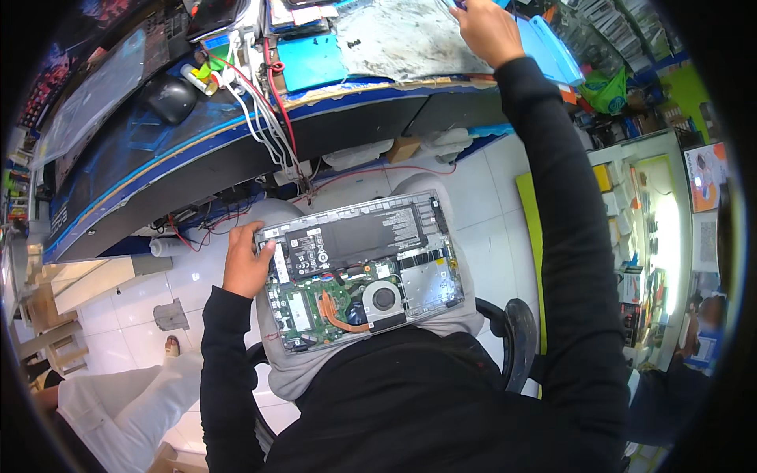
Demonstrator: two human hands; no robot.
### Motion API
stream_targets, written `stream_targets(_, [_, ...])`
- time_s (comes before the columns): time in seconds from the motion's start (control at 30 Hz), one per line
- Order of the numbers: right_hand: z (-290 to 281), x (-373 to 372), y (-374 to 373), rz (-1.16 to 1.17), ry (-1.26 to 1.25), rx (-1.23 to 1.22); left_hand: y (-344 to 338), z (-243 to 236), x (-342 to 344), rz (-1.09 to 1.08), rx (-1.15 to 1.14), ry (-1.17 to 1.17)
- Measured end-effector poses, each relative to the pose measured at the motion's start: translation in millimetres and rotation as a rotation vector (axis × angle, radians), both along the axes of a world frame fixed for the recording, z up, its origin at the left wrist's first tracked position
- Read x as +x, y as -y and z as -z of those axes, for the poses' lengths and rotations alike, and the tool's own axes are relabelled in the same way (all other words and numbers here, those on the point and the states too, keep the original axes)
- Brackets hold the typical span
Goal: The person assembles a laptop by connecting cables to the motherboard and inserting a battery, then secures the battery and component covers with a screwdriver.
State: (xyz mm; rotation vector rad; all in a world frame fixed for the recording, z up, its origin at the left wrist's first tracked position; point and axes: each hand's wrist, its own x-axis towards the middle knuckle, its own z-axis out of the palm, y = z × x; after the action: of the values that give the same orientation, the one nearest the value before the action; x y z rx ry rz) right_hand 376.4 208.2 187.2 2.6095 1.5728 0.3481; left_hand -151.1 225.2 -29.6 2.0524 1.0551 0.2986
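Observation:
An opened laptop base (430, 296) lies across my lap with its insides facing up. Its long black battery (355, 238) runs along the far side. Nearer to me are a green circuit board (315, 296), a copper heat pipe (331, 314) and a round fan (383, 298). My left hand (248, 260) grips the laptop's left edge, thumb on top and the other fingers partly hidden. Stretched out to the workbench (394, 39) at the upper right, my right hand (487, 33) has curled fingers at the picture's edge; what they hold is hard to make out.
On the bench sit a blue pad (314, 61), a black mouse (170, 98) and bundled white and red cables (256, 102) that hang over its front edge. A lit display case (654, 229) stands at the right. Another person's legs (130, 402) are at the lower left.

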Motion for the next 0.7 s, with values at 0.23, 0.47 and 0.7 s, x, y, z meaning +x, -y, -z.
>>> stream_targets(0.23, [41.2,26.3,-2.0,-0.445,0.087,0.515,-0.1,8.2,-8.8,-0.072,0.003,0.052])
stream_targets(0.47, [35.7,11.1,24.6,-0.462,0.071,0.517,-4.5,29.1,-22.5,-0.137,-0.139,0.111])
stream_targets(0.7, [68.9,-58.8,133.7,-0.365,-0.067,0.506,-1.0,38.3,-36.9,-0.235,-0.324,0.214])
